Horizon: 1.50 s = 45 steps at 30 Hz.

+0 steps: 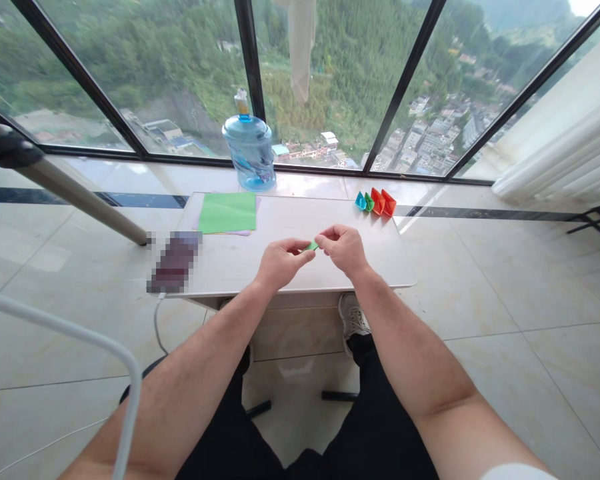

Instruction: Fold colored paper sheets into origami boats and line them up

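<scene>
Between my hands, above the front part of the low white table, is a small folded piece of green paper. My left hand pinches its left side between thumb and fingers. On the other side, the fingertips of my right hand are closed on the paper's right edge. Much of the piece is covered by my fingers, so its full shape is hidden. Folded paper pieces stand in a row at the table's back right: a blue one, a green one and two orange-red ones.
A stack of coloured sheets, green on top, lies at the table's back left. At the front left corner rests a blurred-out device with a cable. Behind the table stands a blue water jug by the window. A pole slants in from the left.
</scene>
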{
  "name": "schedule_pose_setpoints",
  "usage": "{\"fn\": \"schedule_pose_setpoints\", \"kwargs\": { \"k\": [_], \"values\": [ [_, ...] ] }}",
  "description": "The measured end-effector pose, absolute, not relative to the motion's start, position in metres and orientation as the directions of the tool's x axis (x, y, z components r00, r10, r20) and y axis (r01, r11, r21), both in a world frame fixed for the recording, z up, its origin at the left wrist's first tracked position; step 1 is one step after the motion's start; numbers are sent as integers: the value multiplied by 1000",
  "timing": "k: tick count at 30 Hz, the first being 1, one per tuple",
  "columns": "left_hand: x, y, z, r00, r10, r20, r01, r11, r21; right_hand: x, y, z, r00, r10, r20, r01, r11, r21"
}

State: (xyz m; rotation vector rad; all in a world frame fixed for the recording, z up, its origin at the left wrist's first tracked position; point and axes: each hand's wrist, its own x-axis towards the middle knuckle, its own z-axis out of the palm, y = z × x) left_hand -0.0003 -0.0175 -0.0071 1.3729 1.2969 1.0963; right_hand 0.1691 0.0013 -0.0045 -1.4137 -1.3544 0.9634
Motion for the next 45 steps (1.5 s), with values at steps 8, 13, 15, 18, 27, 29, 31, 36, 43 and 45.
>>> {"fn": "schedule_pose_setpoints", "kwargs": {
  "k": [8, 13, 15, 18, 27, 29, 31, 36, 43, 45],
  "values": [
    [0, -13, -12, 85, 978, -189, -172, 202, 964, 164, -4, -6, -36, 999, 22, 157, 27, -987],
    [-5, -9, -13, 130, 956, -263, -260, 288, 922, 162, -4, -4, 2, 1000, 14, 217, 13, -976],
    [-6, -9, -12, 153, 947, -282, -289, 316, 904, 161, -5, -5, 18, 999, 40, 253, 34, -967],
    [-4, -10, -10, 177, 936, -304, -343, 348, 872, 161, -7, -6, 41, 989, 141, 332, 120, -936],
    [-2, -10, -6, 164, 937, -308, -451, 349, 821, 155, -15, -6, -82, 949, 304, 447, 308, -840],
    [-1, -11, -5, 154, 943, -295, -448, 333, 830, 154, -16, -3, -117, 937, 329, 432, 346, -833],
    [-1, -11, -5, 141, 950, -280, -437, 313, 843, 154, -16, -2, -149, 927, 345, 432, 375, -820],
    [0, -12, -6, 133, 965, -227, -400, 262, 878, 156, -15, -2, -147, 935, 322, 478, 352, -805],
    [10, -17, -6, 23, 988, -151, -291, 151, 945, 152, -16, -4, -53, 928, 369, 710, 295, -640],
    [12, -18, -7, 22, 990, -141, -297, 141, 944, 150, -18, -3, -59, 915, 399, 784, 289, -549]
  ]
}}
